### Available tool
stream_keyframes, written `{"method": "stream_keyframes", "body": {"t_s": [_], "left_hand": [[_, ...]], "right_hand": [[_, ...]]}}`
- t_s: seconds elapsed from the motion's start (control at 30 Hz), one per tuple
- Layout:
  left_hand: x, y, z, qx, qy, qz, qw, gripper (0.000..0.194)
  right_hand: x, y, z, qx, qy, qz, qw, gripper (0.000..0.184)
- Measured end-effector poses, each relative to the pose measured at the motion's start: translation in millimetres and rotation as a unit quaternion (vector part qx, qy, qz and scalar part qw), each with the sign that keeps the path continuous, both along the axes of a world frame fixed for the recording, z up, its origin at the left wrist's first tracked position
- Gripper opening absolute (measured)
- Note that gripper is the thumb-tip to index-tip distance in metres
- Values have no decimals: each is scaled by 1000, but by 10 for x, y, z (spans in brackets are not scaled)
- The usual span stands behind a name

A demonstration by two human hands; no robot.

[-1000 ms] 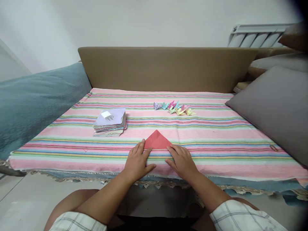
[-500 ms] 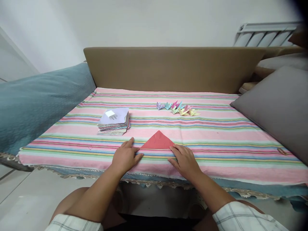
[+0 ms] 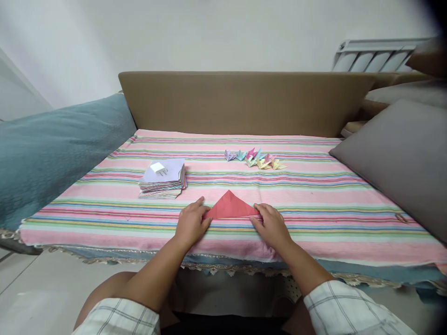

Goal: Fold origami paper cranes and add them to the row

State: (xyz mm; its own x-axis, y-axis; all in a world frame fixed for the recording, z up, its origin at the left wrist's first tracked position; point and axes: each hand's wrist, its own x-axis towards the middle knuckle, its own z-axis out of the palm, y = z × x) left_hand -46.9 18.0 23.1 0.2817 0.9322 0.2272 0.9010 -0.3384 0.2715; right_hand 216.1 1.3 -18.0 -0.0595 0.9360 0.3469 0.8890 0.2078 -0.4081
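Observation:
A sheet of red origami paper [image 3: 230, 206], folded into a triangle, sits on the striped cloth with its peak pointing away from me. At its left corner is my left hand [image 3: 191, 224], thumb below and fingers above, closed on the paper's tip. My right hand [image 3: 273, 225] pinches the opposite corner between thumb and fingers. Between the hands, the long folded edge faces me. Both fingertip contacts partly cover the corners.
A stack of paper squares [image 3: 164, 179] with a white plug adapter [image 3: 158, 168] on top lies left. Several folded paper cranes [image 3: 252, 158] sit behind the red paper. Grey cushion [image 3: 394, 149] at right; blue armrest [image 3: 66, 139] at left; brown backrest [image 3: 230, 102] behind.
My left hand has moved right and closed on the triangle's left corner. My right hand has taken the right corner in a pinch. The view has shifted slightly.

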Motion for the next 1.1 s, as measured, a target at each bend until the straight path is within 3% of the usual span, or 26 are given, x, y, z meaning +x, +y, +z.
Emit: {"method": "stream_keyframes", "body": {"t_s": [0.2,0.37,0.6,0.77,0.83,0.93,1.1], "left_hand": [[10,19,-32,19,-89,-13,996,9],[-24,74,-67,75,-81,-17,994,11],[38,-25,34,122,17,5,992,28],[152,-264,198,105,9,-158,982,35],[172,-317,223,93,19,-167,981,47],[175,-319,186,77,36,-151,985,51],[167,-226,55,53,56,-136,988,31]], "right_hand": [[30,48,6,4,66,16,998,24],[30,27,-20,45,117,80,989,14],[-23,-65,57,82,15,152,985,27],[-86,-147,182,102,-65,168,978,18],[-130,-194,212,122,-85,180,972,17],[-209,-270,222,149,-87,205,963,15],[-310,-331,193,153,-67,263,950,14]]}}
